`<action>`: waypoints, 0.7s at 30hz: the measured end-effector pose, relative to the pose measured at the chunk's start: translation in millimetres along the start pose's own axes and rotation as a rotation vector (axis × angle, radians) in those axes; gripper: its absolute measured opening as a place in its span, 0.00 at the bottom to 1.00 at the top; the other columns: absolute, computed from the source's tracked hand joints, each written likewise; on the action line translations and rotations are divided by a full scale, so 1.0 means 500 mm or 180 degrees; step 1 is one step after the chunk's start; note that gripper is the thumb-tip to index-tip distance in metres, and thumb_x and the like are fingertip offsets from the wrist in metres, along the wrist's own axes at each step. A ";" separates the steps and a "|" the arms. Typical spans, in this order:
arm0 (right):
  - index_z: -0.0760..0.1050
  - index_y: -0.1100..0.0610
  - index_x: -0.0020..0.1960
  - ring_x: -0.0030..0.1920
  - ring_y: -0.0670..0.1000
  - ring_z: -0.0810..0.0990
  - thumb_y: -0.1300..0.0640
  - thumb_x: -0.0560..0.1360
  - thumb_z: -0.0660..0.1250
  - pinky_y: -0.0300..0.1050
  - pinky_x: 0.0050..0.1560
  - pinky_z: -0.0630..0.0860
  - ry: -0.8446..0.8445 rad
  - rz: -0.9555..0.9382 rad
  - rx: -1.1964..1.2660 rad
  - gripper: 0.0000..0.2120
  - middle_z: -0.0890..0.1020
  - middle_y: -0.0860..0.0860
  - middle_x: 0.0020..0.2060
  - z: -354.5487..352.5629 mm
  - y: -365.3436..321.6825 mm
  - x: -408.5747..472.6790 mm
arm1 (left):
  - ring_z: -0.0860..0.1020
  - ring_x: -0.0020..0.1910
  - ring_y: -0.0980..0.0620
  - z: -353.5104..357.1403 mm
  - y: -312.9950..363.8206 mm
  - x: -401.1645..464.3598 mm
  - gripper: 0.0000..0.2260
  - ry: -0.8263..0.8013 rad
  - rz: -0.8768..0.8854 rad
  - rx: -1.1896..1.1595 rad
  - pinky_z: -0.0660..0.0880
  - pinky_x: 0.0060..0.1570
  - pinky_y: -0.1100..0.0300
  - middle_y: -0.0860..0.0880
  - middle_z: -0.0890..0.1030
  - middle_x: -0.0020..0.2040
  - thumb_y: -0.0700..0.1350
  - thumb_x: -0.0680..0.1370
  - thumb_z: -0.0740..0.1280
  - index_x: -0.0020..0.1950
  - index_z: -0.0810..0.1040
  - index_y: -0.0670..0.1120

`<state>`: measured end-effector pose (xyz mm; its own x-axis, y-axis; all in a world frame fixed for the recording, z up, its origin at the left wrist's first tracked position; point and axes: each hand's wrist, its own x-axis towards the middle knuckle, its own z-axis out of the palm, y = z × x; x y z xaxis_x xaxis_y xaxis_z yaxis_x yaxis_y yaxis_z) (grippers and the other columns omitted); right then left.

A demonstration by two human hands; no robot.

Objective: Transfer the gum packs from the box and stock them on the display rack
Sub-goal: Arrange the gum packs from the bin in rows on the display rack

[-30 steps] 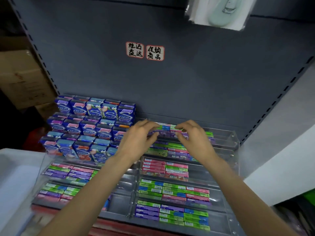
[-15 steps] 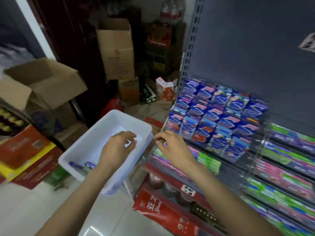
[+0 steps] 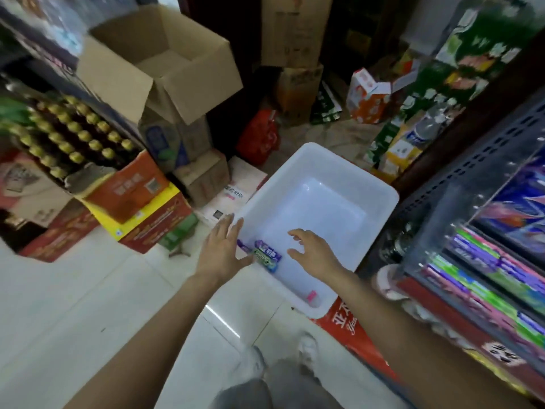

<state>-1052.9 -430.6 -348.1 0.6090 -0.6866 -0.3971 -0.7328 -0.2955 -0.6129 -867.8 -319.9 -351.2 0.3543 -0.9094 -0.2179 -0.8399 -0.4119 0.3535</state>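
Both hands reach over the white rectangular plastic box (image 3: 348,160).
Purple and green gum packs (image 3: 267,255) lie between the left hand (image 3: 222,252) and right hand (image 3: 314,250), both empty with fingers spread.

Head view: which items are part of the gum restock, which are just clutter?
Job:
white bin
gum packs in the bin's near-left corner
pink pack by its near wall
display rack
left hand and right hand, both open, holding nothing

Clutter:
open carton
bottle crate
red bag
orange-white box
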 end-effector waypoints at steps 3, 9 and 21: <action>0.64 0.55 0.71 0.65 0.55 0.70 0.56 0.77 0.65 0.45 0.64 0.66 -0.0260 0.0119 -0.0119 0.25 0.71 0.57 0.64 0.050 0.007 0.057 | 0.55 0.76 0.46 0.033 -0.043 0.002 0.45 -0.0082 0.0092 -0.0102 0.57 0.71 0.48 0.46 0.54 0.77 0.69 0.68 0.65 0.77 0.56 0.46; 0.66 0.54 0.69 0.62 0.58 0.67 0.57 0.71 0.71 0.47 0.58 0.68 -0.0492 0.0022 -0.0458 0.29 0.70 0.58 0.60 0.138 0.015 0.128 | 0.63 0.72 0.43 0.084 -0.082 0.004 0.46 0.0283 0.0405 -0.0513 0.65 0.66 0.48 0.42 0.63 0.74 0.73 0.68 0.57 0.73 0.64 0.39; 0.69 0.60 0.63 0.61 0.57 0.67 0.59 0.72 0.68 0.51 0.52 0.73 -0.0072 0.0267 -0.1221 0.21 0.69 0.58 0.59 0.133 0.030 0.169 | 0.71 0.65 0.39 0.079 -0.086 0.009 0.29 0.0411 0.0462 -0.0333 0.71 0.58 0.49 0.41 0.70 0.70 0.62 0.71 0.61 0.61 0.77 0.42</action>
<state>-992.4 -448.8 -436.0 0.5455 -0.7053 -0.4526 -0.8379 -0.4687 -0.2796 -846.4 -304.0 -403.4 0.2881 -0.9567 -0.0421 -0.8411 -0.2738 0.4665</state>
